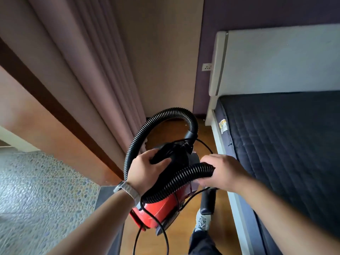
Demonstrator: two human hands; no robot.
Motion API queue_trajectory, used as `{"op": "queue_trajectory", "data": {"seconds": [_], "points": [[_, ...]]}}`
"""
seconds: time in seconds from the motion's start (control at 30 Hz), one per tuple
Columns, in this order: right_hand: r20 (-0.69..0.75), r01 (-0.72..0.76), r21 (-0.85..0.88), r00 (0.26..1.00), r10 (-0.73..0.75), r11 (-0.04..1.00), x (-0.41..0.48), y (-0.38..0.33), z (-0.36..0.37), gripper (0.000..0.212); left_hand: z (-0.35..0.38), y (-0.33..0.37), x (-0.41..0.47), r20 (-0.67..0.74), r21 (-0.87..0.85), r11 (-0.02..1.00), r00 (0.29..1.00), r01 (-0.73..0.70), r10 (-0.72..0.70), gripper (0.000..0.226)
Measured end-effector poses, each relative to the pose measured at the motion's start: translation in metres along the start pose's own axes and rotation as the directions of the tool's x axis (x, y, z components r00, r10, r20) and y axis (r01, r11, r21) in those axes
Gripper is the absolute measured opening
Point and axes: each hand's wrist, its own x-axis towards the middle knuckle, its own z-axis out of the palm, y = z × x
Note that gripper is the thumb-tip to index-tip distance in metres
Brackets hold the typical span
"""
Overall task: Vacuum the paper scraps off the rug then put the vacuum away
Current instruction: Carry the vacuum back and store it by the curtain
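One mattress [285,135]: dark and quilted, filling the right side on a white bed frame [237,199], with a pale headboard [276,59] behind it.
Curtain [82,61]: long pinkish folds down the left, reaching into the far corner.
Floors: wooden floor [202,137] runs as a narrow lane between curtain and bed; pebble floor [36,190] off to the left.
Vacuum [161,208]: red body, tilted, held up above the wood in the middle of that lane, with the bed frame near on its right.
Hose [184,177]: black and ribbed, arching high over the vacuum, then looping back across its top.
Left hand [145,170]: fingers and thumb wrapped round the black handle [165,155] on top of the vacuum; watch [127,189] at the wrist.
Right hand [224,172]: curled tight round the hose near its end, just right of the red body; a black nozzle [207,201] hangs below that hand.
Cord [165,234]: black, dangling loose under the vacuum, more of it looping behind.
Shoe [201,221]: pale, on the wood below the nozzle.
Socket [207,67]: white, on the purple wall [257,11] beside the headboard.
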Motion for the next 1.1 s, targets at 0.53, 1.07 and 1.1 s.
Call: {"op": "queue_trajectory", "data": {"seconds": [0.53, 1.07, 1.1], "points": [[0.094, 0.100, 0.033, 0.990, -0.102, 0.994, 0.223, 0.149, -0.088, 0.042, 0.069, 0.064, 0.246, -0.071, -0.054, 0.997, 0.996, 0.049, -0.053, 0.022], [0.246, -0.067, -0.059, 0.966, 0.080, 0.996, 0.457, 0.251, -0.093, 0.056, 0.124, -0.002, 0.527, 0.124, -0.265, 0.944, 0.978, 0.195, -0.167, 0.038], [0.256, -0.086, -0.062, 0.961, 0.099, 0.994, 0.468, 0.255, -0.090, 0.057, 0.127, -0.008, 0.542, 0.143, -0.259, 0.942, 0.973, 0.212, -0.179, 0.041]]}}
